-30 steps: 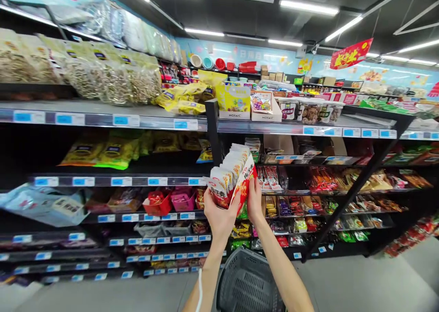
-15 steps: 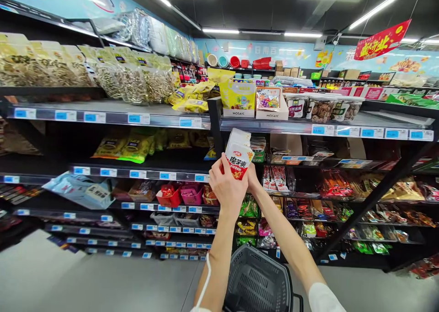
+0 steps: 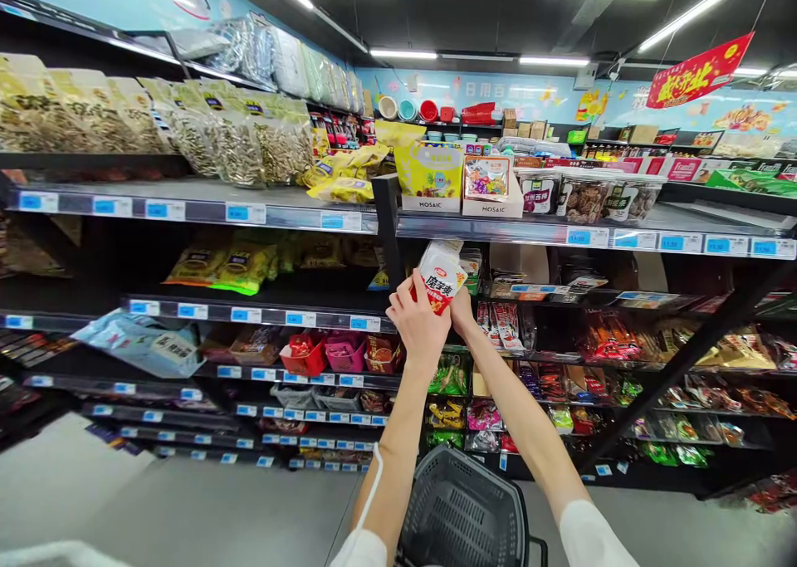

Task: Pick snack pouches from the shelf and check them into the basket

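A stack of white-and-red snack packets [image 3: 443, 278] is held in front of the second shelf, just right of the black upright. My left hand [image 3: 420, 318] wraps round its left and lower side, fingers closed on it. On the right side my right hand [image 3: 462, 311] grips the same packets, its fingers partly hidden behind them. Just behind them on the shelf are green-and-white packets [image 3: 471, 270]. Below my forearms is a dark grey shopping basket [image 3: 464, 509], and nothing shows inside it.
Above the hands runs a shelf edge [image 3: 535, 232] with price tags. Yellow snack bags [image 3: 230, 264] lie on the shelf to the left. Red-and-white packets [image 3: 501, 325] hang lower right. A slanting black post [image 3: 672, 351] crosses the right shelves.
Both hands and the packets have shifted slightly to the right, and the packets are tilted a little more. The view has moved slightly.
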Tool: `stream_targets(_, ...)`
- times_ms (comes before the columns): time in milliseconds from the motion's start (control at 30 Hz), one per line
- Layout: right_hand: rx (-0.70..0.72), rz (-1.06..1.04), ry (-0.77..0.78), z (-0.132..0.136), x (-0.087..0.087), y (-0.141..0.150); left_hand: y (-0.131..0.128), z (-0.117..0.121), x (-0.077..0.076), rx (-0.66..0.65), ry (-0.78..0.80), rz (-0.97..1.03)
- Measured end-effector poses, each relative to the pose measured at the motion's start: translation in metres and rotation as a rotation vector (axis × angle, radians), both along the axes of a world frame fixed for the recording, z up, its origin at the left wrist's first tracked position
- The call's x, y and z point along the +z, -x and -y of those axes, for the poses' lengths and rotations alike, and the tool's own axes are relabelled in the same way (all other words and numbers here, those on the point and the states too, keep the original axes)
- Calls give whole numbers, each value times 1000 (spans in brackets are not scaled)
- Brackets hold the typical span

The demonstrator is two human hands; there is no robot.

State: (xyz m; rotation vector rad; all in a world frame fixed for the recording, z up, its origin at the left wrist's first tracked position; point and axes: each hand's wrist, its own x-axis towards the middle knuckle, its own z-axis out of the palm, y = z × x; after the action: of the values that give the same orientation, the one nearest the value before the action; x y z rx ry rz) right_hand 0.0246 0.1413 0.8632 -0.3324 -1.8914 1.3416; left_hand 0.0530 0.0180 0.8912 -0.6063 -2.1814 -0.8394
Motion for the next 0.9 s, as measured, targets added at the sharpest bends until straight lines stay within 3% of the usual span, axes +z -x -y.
stream_targets(200,-70,20,-212,-5,23,-1,15,-5,10,-6,-113,-10)
stream_targets(400,-67,20,-332,-1,23,-3,21,-8,20,-25,-139,-53)
stream_targets(533,-82,65,-441,0,21,-5,26,-10,16,-42,-164,-80)
stream_targets(667,-194,309,-679,-4,21,-7,38,-21,7,-50,-203,-101)
stream_targets(900,-264,499,-792,-2,15,3,53,-39,3,-80,-196,-48)
